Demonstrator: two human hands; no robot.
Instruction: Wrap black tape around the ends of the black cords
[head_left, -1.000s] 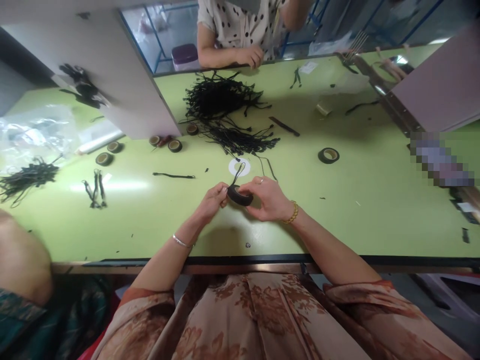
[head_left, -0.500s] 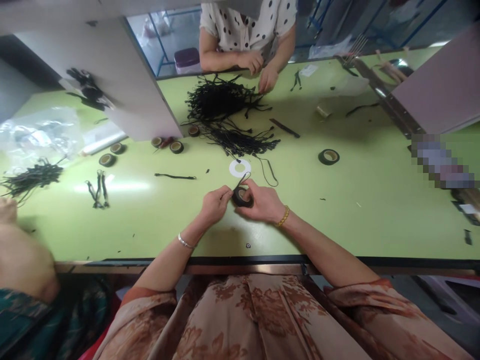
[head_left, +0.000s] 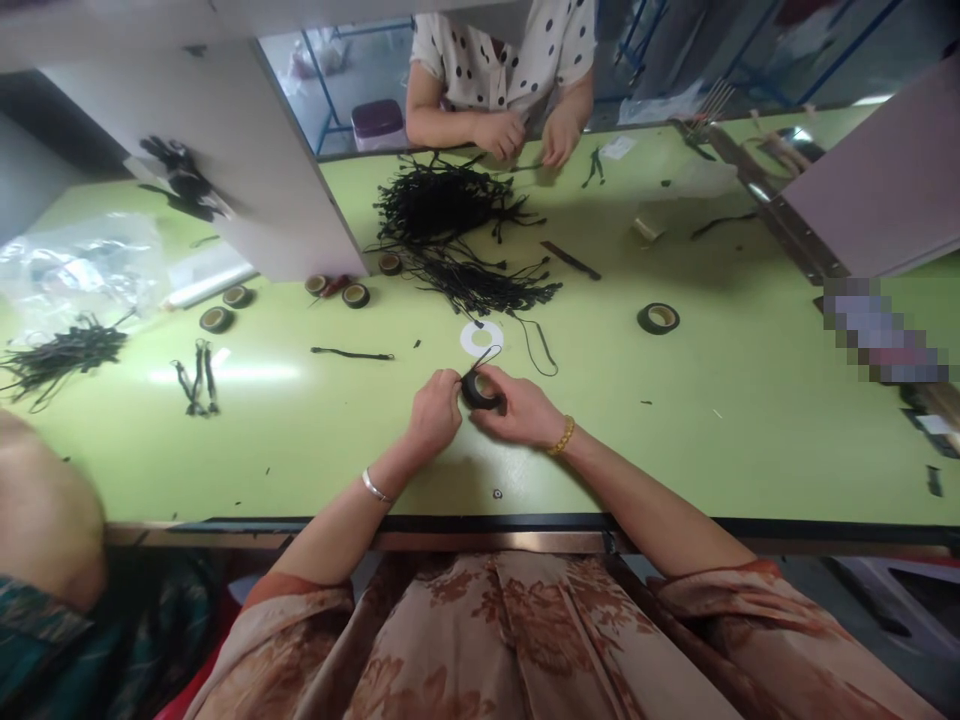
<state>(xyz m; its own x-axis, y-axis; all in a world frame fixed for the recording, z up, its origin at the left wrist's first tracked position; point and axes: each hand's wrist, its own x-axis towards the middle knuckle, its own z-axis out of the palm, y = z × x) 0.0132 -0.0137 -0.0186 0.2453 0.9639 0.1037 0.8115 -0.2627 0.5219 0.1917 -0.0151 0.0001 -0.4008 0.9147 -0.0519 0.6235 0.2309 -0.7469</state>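
My right hand [head_left: 523, 408] grips a roll of black tape [head_left: 474, 392] from its right side, with the fingers around it. Against the roll's left edge, my left hand [head_left: 436, 412] is closed in a pinch on a thin black cable. The cable's looped end [head_left: 491, 352] sticks up between my hands, and the part inside my left fingers is hidden. Just beyond lies a white ring [head_left: 470, 340], flat on the table. Beside it rests another looped black cable [head_left: 553, 362].
A big heap of black cables [head_left: 442, 200] lies ahead, near a co-worker's hands [head_left: 559, 138]. Another tape roll [head_left: 659, 318] is at right; several sit left by a white partition [head_left: 300, 200]. A dark flat blade-like strip [head_left: 570, 260] lies beyond. At far left is a person's arm [head_left: 45, 490].
My left hand has turned slightly, and the tape roll has tilted a little between my hands. Across the table, the co-worker's hands have lifted away from the heap with a cable piece.
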